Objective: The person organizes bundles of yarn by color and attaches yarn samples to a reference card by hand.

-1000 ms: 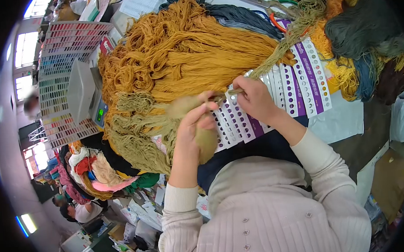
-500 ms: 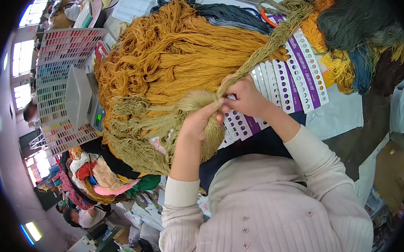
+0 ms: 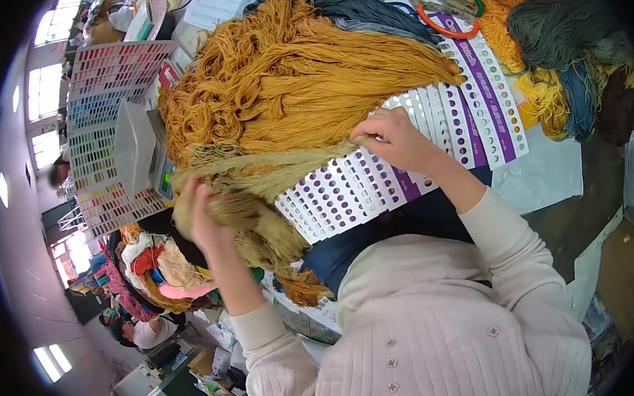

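Note:
An olive-green yarn skein (image 3: 297, 162) stretches sideways over the cards. Its right end is pinched in my right hand (image 3: 394, 142), fingers closed on it. My left hand (image 3: 205, 217) is at the skein's loose, bunched left part; motion smears its fingers, and I cannot tell whether they grip the strands. Beneath and behind lies a large heap of golden-orange yarn (image 3: 282, 78), its gathered tip pointing right. White cards with punched holes and purple bands (image 3: 359, 185) fan out under the skein, close to my lap.
Scissors with red-orange and green handles (image 3: 459, 29) lie at the back. Dark grey yarn (image 3: 555, 24) and yellow yarn (image 3: 542, 107) hang at the right. A colour chart (image 3: 113, 137) stands left, beside a white tray (image 3: 135, 143). Another person (image 3: 148, 332) is at the lower left.
My hands have moved apart: the left swung left and down, the right slightly right. The olive skein's twisted tail no longer lies across the scissors, and its strands are now spread out.

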`<state>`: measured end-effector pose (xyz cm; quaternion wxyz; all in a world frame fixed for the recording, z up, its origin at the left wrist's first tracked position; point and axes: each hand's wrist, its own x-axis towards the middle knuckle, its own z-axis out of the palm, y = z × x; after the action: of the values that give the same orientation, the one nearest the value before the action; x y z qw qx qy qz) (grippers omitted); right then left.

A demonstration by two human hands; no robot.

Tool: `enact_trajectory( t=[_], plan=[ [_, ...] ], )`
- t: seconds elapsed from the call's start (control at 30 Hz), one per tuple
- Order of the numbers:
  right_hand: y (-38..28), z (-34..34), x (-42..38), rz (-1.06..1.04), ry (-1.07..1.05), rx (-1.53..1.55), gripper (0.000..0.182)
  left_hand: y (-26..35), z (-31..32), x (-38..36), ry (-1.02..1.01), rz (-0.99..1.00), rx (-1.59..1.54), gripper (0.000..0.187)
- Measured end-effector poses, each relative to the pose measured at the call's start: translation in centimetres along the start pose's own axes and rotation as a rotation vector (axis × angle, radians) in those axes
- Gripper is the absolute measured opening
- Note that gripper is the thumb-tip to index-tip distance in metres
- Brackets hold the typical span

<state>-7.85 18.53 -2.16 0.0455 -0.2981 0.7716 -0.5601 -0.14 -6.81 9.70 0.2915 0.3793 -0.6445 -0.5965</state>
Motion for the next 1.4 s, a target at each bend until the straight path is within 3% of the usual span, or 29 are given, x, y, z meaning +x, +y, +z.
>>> enact_trajectory(
  t=[0.07, 0.1, 0.13, 0.17, 0.2, 0.27, 0.3, 0.4, 0.47, 0.53, 0.6, 0.67, 0.73, 0.8, 0.83, 0.87, 0.93, 1.0, 1.1, 1.13, 1.2, 1.27, 1.3, 1.4],
  plan=[
    [-0.2, 0.2, 0.2, -0.153, 0.070, -0.059, 0.010, -2.4, 2.5, -3.6, -0.399, -0.025, 0.124, 0.022],
    [-0.1, 0.2, 0.3, -0.082, 0.071, 0.041, 0.010, -1.4, 5.2, -6.4, -0.474, -0.129, 0.451, 0.020],
    [-0.1, 0.2, 0.2, -0.006, 0.074, 0.141, 0.011, -4.2, 6.1, -6.5, -0.688, -0.023, 0.274, 0.018],
    [-0.1, 0.1, 0.0, 0.075, 0.078, 0.240, 0.011, -4.6, 7.8, -7.4, -0.775, -0.183, 0.269, 0.014],
    [-0.1, 0.0, -0.1, 0.147, 0.071, 0.298, 0.011, -7.4, 8.2, -7.0, -0.859, -0.139, 0.285, 0.013],
    [-0.3, -0.2, -0.1, 0.286, 0.064, 0.420, 0.012, -8.1, 9.0, -6.7, -0.763, -0.277, 0.501, 0.010],
    [-0.6, -0.1, 0.0, 0.266, 0.115, 0.407, 0.011, -8.3, 9.2, -6.2, -0.776, -0.311, 0.513, 0.010],
    [-1.4, -0.9, 0.3, 0.445, -0.020, 0.289, 0.013, -7.9, 7.9, -4.3, -0.803, -0.381, 0.473, 0.014],
    [-1.2, -0.2, 0.3, 0.187, 0.017, 0.047, 0.020, -6.5, 5.8, -2.8, -0.855, -0.361, 0.342, 0.020],
    [-1.0, 0.2, -0.2, 0.061, 0.054, -0.135, 0.028, -5.8, 0.9, 0.1, -0.667, -0.650, 0.137, 0.024],
    [-1.1, 0.6, -0.4, 0.038, 0.065, -0.250, 0.034, -3.2, -4.6, 2.9, -0.436, -0.588, 0.001, 0.030],
    [-1.2, 0.7, -0.3, 0.098, 0.001, -0.251, 0.037, 0.4, -9.1, 4.6, -0.509, -0.396, -0.082, 0.028],
    [-1.4, 1.0, -0.4, 0.079, 0.039, -0.277, 0.034, 1.9, -11.7, 6.8, -0.725, -0.500, -0.400, 0.024],
    [-1.5, 1.1, -0.4, 0.064, 0.032, -0.311, 0.034, 4.2, -12.1, 7.0, -0.091, -0.276, -0.155, 0.018],
    [-1.5, 1.2, -0.4, 0.058, 0.031, -0.322, 0.034, 5.3, -14.4, 8.4, -0.184, -0.260, -0.309, 0.017],
    [-1.6, 1.2, -0.3, 0.051, 0.030, -0.333, 0.034, 5.8, -16.5, 9.0, 0.037, -0.128, -0.161, 0.017],
    [-1.6, 1.0, -0.2, 0.061, -0.005, -0.317, 0.034, 5.8, -30.4, 13.9, -0.005, -0.214, -0.416, 0.019],
    [-1.7, 1.2, 0.0, 0.079, -0.038, -0.292, 0.033, 7.3, -42.0, 13.0, 0.010, -0.102, -0.450, 0.018],
    [-3.7, 1.9, -0.1, 0.074, 0.021, -0.287, 0.032, 9.4, -53.2, 5.1, 0.538, 0.183, -0.376, 0.017],
    [-4.7, 2.9, -0.2, -0.037, -0.049, -0.293, 0.033, 9.7, -56.2, 1.8, 0.611, 0.272, -0.410, 0.016],
    [-7.5, 5.7, -1.1, -0.247, -0.186, -0.296, 0.035, 10.4, -66.3, -3.1, 0.227, 0.382, -0.992, 0.019],
    [-9.3, 9.9, -2.2, -0.328, -0.617, -0.356, 0.039, 11.4, -67.9, -7.8, 0.478, 0.511, -0.815, 0.022],
    [-10.3, 11.5, -2.7, -0.470, -0.684, -0.325, 0.040, 11.8, -66.2, -9.8, 0.109, 0.398, -1.240, 0.023],
    [-12.0, 16.7, -3.2, -0.837, -0.796, -0.330, 0.041, 13.4, -60.0, -13.7, 0.391, 0.437, -1.081, 0.024]
  ],
)
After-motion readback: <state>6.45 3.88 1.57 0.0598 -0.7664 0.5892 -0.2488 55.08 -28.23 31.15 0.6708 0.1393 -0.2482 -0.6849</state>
